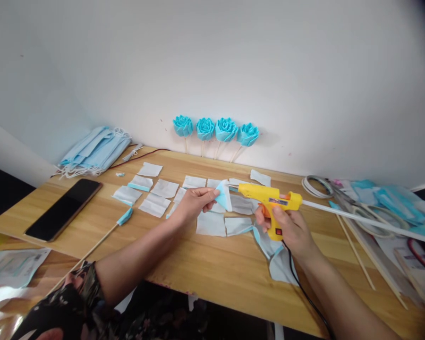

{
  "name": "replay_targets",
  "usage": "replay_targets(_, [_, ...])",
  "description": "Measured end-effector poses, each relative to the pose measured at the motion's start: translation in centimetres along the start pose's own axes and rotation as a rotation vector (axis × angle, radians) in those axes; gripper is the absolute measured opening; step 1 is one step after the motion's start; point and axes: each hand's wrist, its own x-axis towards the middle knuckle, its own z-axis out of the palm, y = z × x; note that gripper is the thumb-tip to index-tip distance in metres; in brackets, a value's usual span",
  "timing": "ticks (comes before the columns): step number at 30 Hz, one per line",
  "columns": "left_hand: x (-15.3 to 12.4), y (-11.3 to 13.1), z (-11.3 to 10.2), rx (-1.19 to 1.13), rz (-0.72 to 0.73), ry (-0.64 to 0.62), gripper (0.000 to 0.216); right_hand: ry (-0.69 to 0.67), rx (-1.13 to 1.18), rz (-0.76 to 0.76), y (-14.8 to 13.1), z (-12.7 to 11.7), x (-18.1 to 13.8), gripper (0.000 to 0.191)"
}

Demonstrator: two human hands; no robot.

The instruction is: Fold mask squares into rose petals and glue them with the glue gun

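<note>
My left hand point(198, 202) pinches a folded blue-and-white fabric piece point(224, 196) between thumb and fingers. In my right hand point(293, 232) is a yellow hot glue gun point(269, 196), its metal nozzle at the right edge of that piece; I cannot tell whether they touch. A long white glue stick point(361, 218) juts from the gun's back. Cut fabric rectangles point(211, 224) lie in rows below my hands, and longer pale blue strips point(281, 262) lie under the right hand. On the left, a wooden stick with a small blue bud point(125, 216) rests on the table.
Several blue fabric flowers point(205, 128) on sticks lean against the wall. A stack of face masks point(95, 150) and a black phone point(64, 208) are on the left. Scissors point(371, 219), a tape roll point(318, 187) and wooden sticks point(357, 252) lie right. The gun's black cord point(308, 297) hangs over the front edge.
</note>
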Motion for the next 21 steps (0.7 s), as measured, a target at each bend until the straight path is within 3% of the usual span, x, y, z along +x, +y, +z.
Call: replay_targets(21, [0.06, -0.17, 0.07, -0.012, -0.025, -0.007, 0.042, 0.022, -0.029, -0.031, -0.33, 0.34, 0.17, 0.041])
